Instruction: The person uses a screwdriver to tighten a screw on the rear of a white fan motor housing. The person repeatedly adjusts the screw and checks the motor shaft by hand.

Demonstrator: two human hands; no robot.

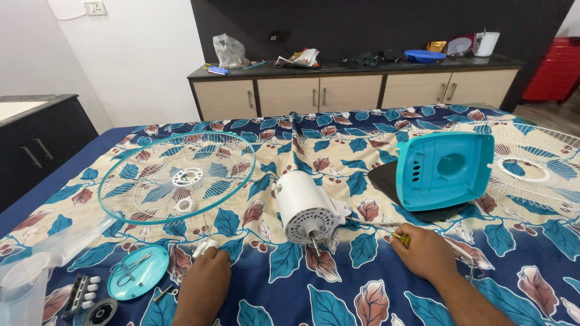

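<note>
A white fan motor lies on the leaf-patterned bedsheet, its shaft pointing toward me. My right hand rests just right of it, closed around a yellow-handled screwdriver whose blade points at the motor. My left hand lies on the sheet left of the motor, fingers on a small white part. A teal-rimmed wire fan guard sits further left. The teal motor housing stands on a black base to the right.
A second white wire guard lies at the far right. Near the front left are a teal round cap holding small metal pieces, a black switch block with white buttons and a clear fan blade. A cluttered cabinet stands behind.
</note>
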